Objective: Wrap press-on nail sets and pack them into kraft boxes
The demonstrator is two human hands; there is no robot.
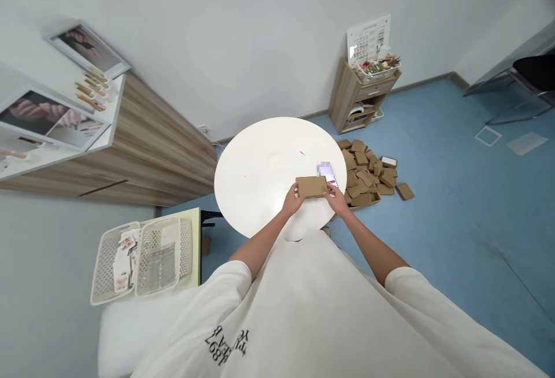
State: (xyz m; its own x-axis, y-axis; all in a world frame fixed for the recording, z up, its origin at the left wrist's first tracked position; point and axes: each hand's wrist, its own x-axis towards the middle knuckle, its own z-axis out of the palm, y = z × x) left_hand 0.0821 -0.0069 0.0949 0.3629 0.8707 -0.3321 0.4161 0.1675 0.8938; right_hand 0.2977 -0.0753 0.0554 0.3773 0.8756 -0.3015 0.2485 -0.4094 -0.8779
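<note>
A small brown cardboard box (311, 186) is held level over the near right part of the round white table (255, 181). My left hand (293, 199) grips its left end, and my right hand (336, 199) has hold of its right end. Both hands are closed on the box, with some fingers hidden behind it. The box looks closed, and its inside does not show. Just beyond its right end lies a phone (331, 178) with a lit screen, partly covered by the box and my right hand.
Many cardboard boxes (366, 173) lie heaped on the blue floor right of the table. Behind them stands a small wooden cabinet (342, 97). At left are a wood-grain cabinet (160, 135) and two white plastic baskets (104, 271) holding cards and clear plastic pieces.
</note>
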